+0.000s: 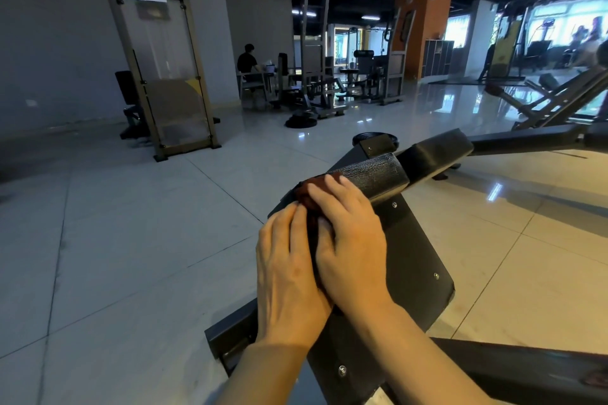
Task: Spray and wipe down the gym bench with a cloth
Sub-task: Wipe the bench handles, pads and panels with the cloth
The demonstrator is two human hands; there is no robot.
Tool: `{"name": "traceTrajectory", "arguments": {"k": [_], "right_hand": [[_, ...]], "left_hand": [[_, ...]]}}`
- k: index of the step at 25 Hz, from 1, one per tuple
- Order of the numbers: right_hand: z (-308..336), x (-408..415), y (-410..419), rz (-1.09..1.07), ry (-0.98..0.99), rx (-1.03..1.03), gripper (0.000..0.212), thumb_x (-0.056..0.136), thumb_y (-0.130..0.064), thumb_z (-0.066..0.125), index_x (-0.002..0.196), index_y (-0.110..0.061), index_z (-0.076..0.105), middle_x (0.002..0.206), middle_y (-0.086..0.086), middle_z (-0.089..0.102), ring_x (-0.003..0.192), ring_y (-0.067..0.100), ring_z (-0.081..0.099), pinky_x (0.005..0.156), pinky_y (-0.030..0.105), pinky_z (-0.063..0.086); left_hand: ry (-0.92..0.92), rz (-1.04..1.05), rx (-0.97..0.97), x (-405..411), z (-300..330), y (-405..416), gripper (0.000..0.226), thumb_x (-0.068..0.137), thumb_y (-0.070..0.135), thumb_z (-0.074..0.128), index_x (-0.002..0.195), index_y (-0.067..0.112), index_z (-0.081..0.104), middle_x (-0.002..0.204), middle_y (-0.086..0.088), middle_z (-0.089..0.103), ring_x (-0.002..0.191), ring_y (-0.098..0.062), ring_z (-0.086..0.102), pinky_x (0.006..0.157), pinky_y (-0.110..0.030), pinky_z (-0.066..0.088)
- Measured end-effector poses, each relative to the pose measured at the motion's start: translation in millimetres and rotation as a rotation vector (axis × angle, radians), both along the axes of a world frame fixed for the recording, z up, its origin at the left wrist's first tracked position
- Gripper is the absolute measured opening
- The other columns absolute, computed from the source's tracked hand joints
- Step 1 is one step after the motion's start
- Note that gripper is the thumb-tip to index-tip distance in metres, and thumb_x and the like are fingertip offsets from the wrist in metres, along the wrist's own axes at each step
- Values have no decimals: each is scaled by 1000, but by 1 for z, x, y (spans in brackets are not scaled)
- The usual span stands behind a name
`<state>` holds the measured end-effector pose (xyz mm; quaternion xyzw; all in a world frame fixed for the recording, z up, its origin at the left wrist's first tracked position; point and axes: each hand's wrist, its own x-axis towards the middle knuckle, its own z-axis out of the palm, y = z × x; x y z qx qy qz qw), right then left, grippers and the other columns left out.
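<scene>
Wipe step, I'd say: my left hand [289, 276] and right hand [352, 240] lie side by side, fingers flat, pressing the dark red cloth [304, 196] onto the bench's black plate [418, 260] just below its cracked pad [371, 173]; next, probably push up onto that pad.

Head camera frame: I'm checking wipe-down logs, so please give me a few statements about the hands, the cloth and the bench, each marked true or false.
1. Both hands, left hand and right hand, rest on the cloth. True.
2. The cloth is bright white. False: it is dark reddish brown.
3. The cloth lies on the black bench pad. True, at its near end.
4. The right hand holds a spray bottle. False: no bottle is in view.
5. A person sits in the background. True.
</scene>
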<state>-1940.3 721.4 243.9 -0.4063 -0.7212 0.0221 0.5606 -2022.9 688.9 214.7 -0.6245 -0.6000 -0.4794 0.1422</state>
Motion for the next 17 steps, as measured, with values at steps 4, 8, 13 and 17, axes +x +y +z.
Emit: {"name": "traceTrajectory", "arguments": {"k": [4,8,13,17], "right_hand": [[6,16,6,99,-87,-7,44,88,-16,47,129,-18,60,137,-1,55,135,14,38,109,28,26],[8,42,32,20,32,-83,44,88,-1,54,130,-16,60,135,-1,56,131,13,39,113,35,31],[5,41,32,-13,70,-90,42,91,-5,55,131,-17,58,135,-1,56,132,14,39,113,40,33],[9,41,26,114,-64,-31,43,88,-13,49,129,-15,60,135,-1,56,131,11,39,111,19,23]], "left_hand": [[-33,18,11,4,-1,2,77,72,13,76,138,14,37,137,-7,43,127,-22,37,94,-49,51],[-9,3,44,16,2,1,78,72,9,74,139,16,34,141,-3,36,130,-23,34,98,-49,48],[105,29,82,26,4,7,73,70,14,75,136,11,43,139,-8,41,132,-26,31,103,-48,43],[116,77,143,35,4,17,67,70,16,74,131,6,48,134,-11,48,132,-27,33,109,-53,34]]}}
